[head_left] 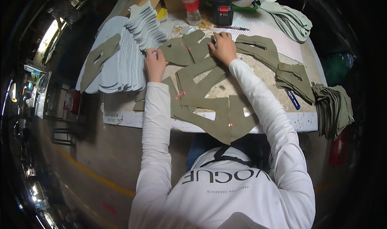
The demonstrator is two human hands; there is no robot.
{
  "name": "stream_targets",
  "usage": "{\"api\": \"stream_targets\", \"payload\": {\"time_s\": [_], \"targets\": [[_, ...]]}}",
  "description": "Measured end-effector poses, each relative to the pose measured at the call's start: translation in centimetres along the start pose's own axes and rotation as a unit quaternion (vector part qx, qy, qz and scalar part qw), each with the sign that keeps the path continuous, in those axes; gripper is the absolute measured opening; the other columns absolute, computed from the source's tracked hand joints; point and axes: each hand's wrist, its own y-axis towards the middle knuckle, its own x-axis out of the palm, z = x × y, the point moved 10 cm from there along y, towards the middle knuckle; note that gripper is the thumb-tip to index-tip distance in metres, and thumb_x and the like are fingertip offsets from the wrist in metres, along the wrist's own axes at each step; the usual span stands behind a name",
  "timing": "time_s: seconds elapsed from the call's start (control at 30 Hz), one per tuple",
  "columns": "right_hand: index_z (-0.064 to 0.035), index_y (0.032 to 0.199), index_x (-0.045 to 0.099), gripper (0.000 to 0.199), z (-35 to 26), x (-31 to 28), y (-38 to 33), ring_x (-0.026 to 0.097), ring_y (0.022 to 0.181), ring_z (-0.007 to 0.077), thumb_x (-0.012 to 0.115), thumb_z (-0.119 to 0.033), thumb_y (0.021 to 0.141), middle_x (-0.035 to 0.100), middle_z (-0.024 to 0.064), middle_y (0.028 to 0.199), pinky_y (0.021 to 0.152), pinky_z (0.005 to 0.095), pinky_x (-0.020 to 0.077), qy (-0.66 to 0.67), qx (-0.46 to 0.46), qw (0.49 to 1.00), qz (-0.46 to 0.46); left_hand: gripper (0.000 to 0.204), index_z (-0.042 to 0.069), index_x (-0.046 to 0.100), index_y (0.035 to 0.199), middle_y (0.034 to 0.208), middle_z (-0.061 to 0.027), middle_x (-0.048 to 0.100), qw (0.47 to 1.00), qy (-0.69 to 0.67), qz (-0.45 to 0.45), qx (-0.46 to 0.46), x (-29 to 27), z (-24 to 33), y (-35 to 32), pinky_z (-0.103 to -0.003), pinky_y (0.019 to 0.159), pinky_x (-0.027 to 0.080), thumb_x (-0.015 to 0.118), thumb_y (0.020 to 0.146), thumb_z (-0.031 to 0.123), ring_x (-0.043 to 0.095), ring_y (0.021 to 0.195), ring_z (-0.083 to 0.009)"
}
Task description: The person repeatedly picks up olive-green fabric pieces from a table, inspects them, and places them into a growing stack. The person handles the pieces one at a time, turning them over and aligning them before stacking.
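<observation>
Two adjoining olive-green cut pieces (177,51) lie flat near the table's middle, with small red light dots on them. My left hand (156,64) is at their left end, fingers bent and thumb against the edge. At the right end, my right hand (224,48) has thumb and fingers bent around the edge; the fingertips are partly hidden. Nearer to me, more olive pieces with cut-out openings (201,74) overlap one another. A pointed olive piece (217,122) hangs over the table's front edge.
Stacked pale grey-blue pieces (117,64) stand at left, with an olive piece (100,58) on top. Olive stacks (260,47) and a blue cutter (293,99) lie at right. A bottle (192,7), a fan (223,11) and a pen (231,27) are at the back.
</observation>
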Motion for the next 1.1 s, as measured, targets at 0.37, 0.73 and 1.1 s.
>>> {"api": "stream_targets", "payload": {"time_s": [0.37,0.73,1.1], "targets": [[-0.0112,0.112,0.066,0.032,-1.1,-0.5,0.9,0.066,0.087,0.0356,0.069,-0.018,0.081,0.068,0.0177,0.09,0.077,0.0426,0.0544,0.157,0.034,0.987,-0.03,0.027,0.002,0.069,0.114,0.092,-0.0087,0.069,0.947,-0.247,-0.189,-0.073,5.0,-0.1,-1.4,-0.02,0.061,0.054,0.07,0.087,0.006,0.066,0.071,-0.0091],[-0.0049,0.112,0.067,0.023,7.0,-16.7,-3.9,0.062,0.089,0.0081,0.066,-0.017,0.092,0.067,0.0022,0.097,0.076,0.0224,0.0507,0.485,0.145,0.861,-0.052,0.027,0.003,0.067,0.12,0.114,-0.0046,0.066,0.94,-0.285,-0.188,-0.018,-3.7,6.2,-6.4,-0.02,0.078,0.053,0.063,0.095,0.013,0.062,0.097,-0.0089],[-0.0015,0.13,0.06,0.044,5.6,-22.0,-16.2,0.06,0.087,0.0041,0.067,-0.007,0.087,0.068,0.0059,0.106,0.075,0.0163,0.0445,0.499,0.304,0.811,-0.033,0.037,-0.005,0.058,0.128,0.116,-0.0119,0.066,0.937,-0.241,-0.251,-0.043,-5.5,11.4,-18.9,-0.02,0.074,0.052,0.061,0.091,0.001,0.063,0.088,-0.0073]]}}
